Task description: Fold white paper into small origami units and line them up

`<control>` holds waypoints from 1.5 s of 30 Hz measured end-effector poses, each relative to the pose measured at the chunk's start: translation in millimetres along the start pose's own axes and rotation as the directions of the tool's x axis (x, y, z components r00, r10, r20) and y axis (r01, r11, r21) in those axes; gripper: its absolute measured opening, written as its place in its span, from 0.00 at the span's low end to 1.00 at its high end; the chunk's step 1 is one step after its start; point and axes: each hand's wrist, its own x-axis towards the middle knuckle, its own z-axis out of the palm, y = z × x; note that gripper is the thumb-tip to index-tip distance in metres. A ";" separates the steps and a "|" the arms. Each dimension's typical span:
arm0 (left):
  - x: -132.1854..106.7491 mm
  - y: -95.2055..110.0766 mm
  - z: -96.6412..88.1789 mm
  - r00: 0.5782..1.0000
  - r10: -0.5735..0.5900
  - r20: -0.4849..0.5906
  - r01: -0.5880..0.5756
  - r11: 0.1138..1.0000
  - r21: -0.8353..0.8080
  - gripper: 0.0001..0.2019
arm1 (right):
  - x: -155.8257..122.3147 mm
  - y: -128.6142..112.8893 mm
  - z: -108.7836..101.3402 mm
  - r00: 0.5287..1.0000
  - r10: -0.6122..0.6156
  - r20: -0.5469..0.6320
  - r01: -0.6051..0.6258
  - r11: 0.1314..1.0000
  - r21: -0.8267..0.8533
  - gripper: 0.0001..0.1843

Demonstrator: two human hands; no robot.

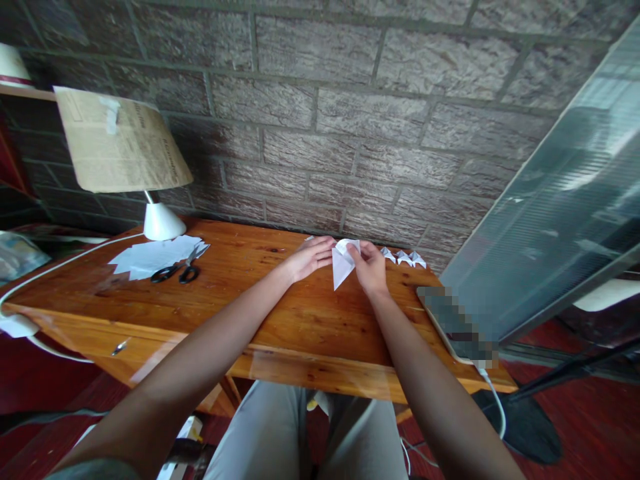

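A piece of white folded paper (343, 268) is held up over the wooden table, its pointed end hanging down. My right hand (370, 268) pinches its right side, with the thumb in front and the fingers behind. At the paper's left edge is my left hand (313, 257), its fingers stretched out toward the sheet; whether they touch it is hard to make out. Several small folded paper pieces (404, 257) stand in a row just right of my right hand. A small white bit shows behind my left fingers, mostly hidden.
Scissors (176, 271) with black handles lie by a pile of paper sheets (155, 255) on the left. A lamp (163, 222) stands behind them. A tablet-like device (456, 327) with a white cable rests at the right edge. A brick wall (320, 127) rises behind the wooden table (310, 320).
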 end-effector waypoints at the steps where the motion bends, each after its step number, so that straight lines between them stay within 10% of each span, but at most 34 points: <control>1: -0.5 -1.9 1.1 0.999 -0.020 0.026 0.019 0.999 0.031 0.16 | 0.6 0.6 -0.6 1.000 -0.010 -0.022 0.010 1.000 -0.014 0.19; 13: -6.8 -10.5 15.2 0.985 0.163 0.064 -0.175 0.928 0.328 0.21 | -4.9 -3.8 2.6 0.991 -0.087 -0.100 0.081 0.995 -0.064 0.18; 45: 1.6 -21.0 11.4 0.933 0.359 -0.008 -0.336 0.880 0.336 0.18 | -9.5 -14.5 5.7 0.997 -0.069 -0.026 0.068 0.997 -0.042 0.15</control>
